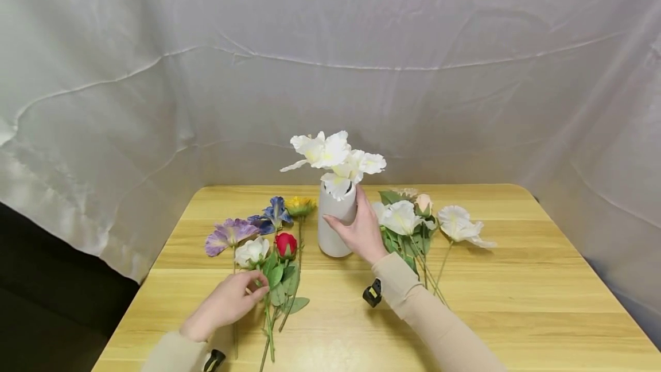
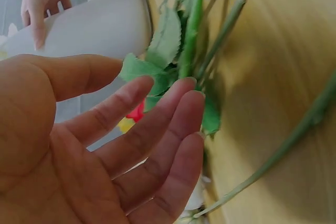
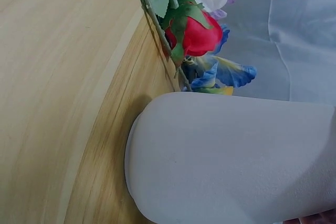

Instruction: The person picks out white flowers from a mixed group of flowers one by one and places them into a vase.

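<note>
A white vase stands upright on the table, with white ruffled flowers in its mouth. My right hand grips its upper side, thumb across the front; in the right wrist view the vase fills the lower right. My left hand hovers at the stems of the left-hand flowers, fingers loosely bent. In the left wrist view, the left hand holds nothing, and its fingertips overlap a green stem with leaves. Nearest to it are a white rose and a red rose.
A purple flower, a blue iris and a yellow flower lie left of the vase. To its right lie white flowers, a pale pink rosebud and another white flower. Grey cloth hangs behind the table.
</note>
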`<action>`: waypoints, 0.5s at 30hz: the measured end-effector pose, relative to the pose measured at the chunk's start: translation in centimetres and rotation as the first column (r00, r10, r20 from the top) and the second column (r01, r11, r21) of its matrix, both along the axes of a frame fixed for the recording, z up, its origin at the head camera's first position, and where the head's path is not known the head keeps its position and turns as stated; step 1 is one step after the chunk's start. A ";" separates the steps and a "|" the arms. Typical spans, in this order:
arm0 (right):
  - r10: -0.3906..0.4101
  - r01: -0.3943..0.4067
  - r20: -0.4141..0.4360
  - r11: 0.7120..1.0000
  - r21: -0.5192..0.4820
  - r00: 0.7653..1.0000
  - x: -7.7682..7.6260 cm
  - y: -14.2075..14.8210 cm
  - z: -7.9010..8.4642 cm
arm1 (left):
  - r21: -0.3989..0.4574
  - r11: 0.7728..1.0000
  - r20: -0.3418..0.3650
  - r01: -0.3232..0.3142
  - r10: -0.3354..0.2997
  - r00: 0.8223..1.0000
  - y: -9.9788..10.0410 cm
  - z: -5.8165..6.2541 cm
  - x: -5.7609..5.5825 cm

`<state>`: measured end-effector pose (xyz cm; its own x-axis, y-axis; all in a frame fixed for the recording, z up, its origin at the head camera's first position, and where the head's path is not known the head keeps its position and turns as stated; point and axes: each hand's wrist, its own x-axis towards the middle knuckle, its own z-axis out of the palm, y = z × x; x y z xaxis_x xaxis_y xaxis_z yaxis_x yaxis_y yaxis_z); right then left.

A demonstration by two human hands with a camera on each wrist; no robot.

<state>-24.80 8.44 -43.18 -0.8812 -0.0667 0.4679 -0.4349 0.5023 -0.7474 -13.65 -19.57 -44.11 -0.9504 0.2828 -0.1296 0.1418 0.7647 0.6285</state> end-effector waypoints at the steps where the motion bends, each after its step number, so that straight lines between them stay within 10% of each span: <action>1: 0.000 0.000 0.001 1.000 0.001 1.000 0.0 0.0 0.0 | -0.001 1.000 0.008 -0.001 0.001 1.000 0.0 -0.2 0.0; 15: 0.004 -0.004 0.000 1.000 -0.012 1.000 -0.1 0.0 0.0 | -0.004 1.000 -0.006 -0.002 0.002 1.000 -0.1 -1.7 -0.3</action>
